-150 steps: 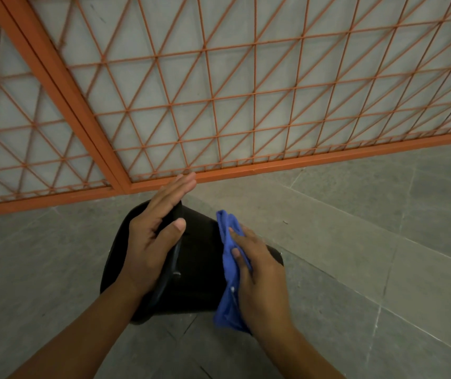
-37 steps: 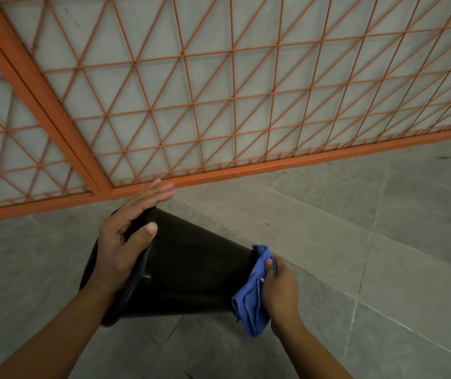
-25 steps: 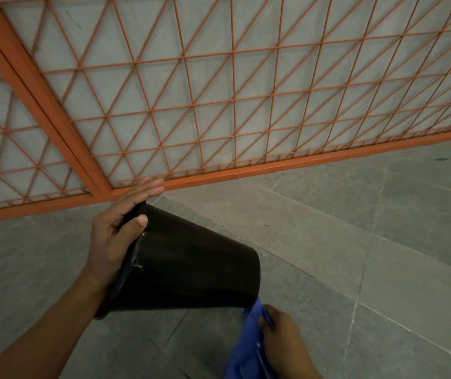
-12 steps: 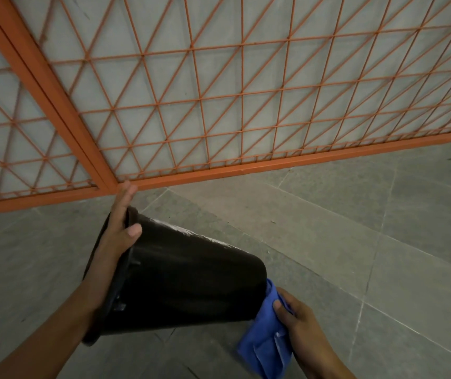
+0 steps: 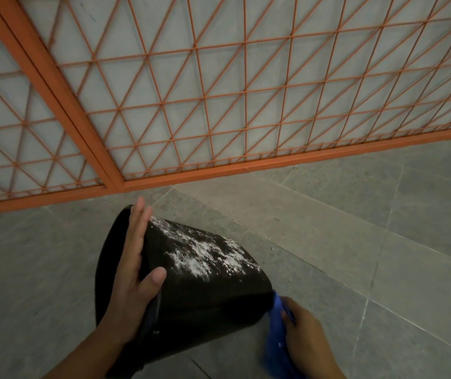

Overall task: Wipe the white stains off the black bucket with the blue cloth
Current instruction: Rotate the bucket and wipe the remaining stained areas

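Note:
The black bucket (image 5: pixel 205 302) lies tilted on its side on the floor, its base pointing right. White powdery stains (image 5: pixel 205 251) cover its upper side. My left hand (image 5: pixel 134 272) rests on the bucket's rim with straight fingers and the thumb on the wall. My right hand (image 5: pixel 307 343) grips the blue cloth (image 5: pixel 274 343) just beside the bucket's base at the lower right. The cloth's lower part runs out of the frame.
An orange metal lattice fence (image 5: pixel 218 105) on a pale wall runs across the back, its bottom rail (image 5: pixel 246 166) close behind the bucket. Grey stone floor tiles (image 5: pixel 355 228) spread to the right and left.
The bucket has turned so the white-stained side now faces up. My left hand shifted along the rim. My right hand with the cloth stays low by the base.

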